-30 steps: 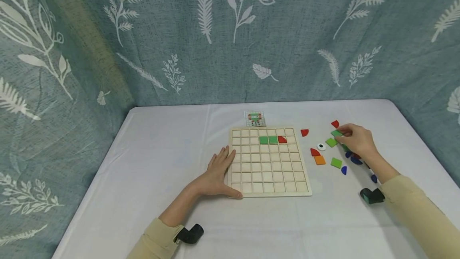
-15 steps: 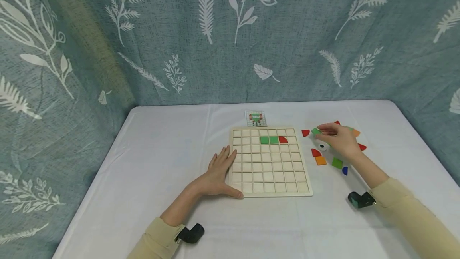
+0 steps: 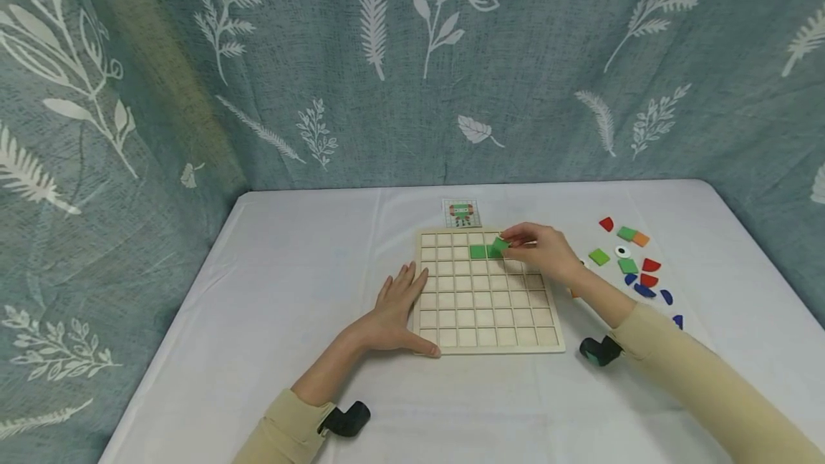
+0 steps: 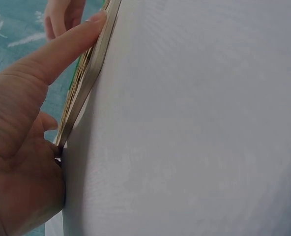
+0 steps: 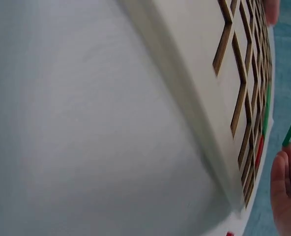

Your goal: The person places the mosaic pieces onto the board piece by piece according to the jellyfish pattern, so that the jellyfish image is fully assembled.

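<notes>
Over brd [image 3: 483, 299], grn tile [image 3: 499, 244] btwn R fingers [image 3: 520, 230]

No legible lettering or numbers anywhere

The left hand [image 3: 389, 317] rests with fingers spread along the side of a gridded board [image 3: 490, 350]. The right hand [image 3: 544, 253] pinches a tilted green square [image 3: 500, 243] over it, near a flat green tile [image 3: 478, 252]. A small picture card [image 3: 461, 213] lies just beyond. Loose coloured pieces [image 3: 599, 257] lie to the right on a white tablecloth [image 3: 277, 285], before a leaf-patterned curtain [image 3: 399, 134].
</notes>
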Demonstrator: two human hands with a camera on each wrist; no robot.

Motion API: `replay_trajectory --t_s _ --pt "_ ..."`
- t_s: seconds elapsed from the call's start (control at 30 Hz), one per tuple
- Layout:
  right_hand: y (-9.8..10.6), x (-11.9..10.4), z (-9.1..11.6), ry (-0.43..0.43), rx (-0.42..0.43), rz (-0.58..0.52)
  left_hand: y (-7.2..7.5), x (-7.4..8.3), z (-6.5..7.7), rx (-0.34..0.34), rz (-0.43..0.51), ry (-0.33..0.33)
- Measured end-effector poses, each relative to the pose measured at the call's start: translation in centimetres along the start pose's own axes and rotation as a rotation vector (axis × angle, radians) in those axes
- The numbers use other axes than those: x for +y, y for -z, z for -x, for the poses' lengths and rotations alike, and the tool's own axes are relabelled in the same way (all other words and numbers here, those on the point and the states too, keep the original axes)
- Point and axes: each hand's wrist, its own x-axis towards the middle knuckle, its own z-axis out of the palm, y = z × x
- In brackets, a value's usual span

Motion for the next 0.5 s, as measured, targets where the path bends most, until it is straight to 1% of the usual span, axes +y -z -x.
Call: replay_trajectory --t_s 0.17,0.33,0.4,0.5 --pt "-1.7 -1.0 -1.3 0.092 -0.063 0.045 -0.1 0.0 0.0 0.005 -0.013 -0.001" --pt "-2.9 -1.6 -2.4 0.197 -0.128 0.126 -0.2 0.0 0.1 0.01 -0.015 -0.002" --pt "-3.2 -1.9 -2.7 0.22 -0.148 0.155 -0.2 0.0 0.2 0.01 -0.02 -0.001" --pt "-3.5 -2.3 -3.0 0.225 -0.166 0.185 -0.2 0.0 0.2 0.006 -0.024 0.003"
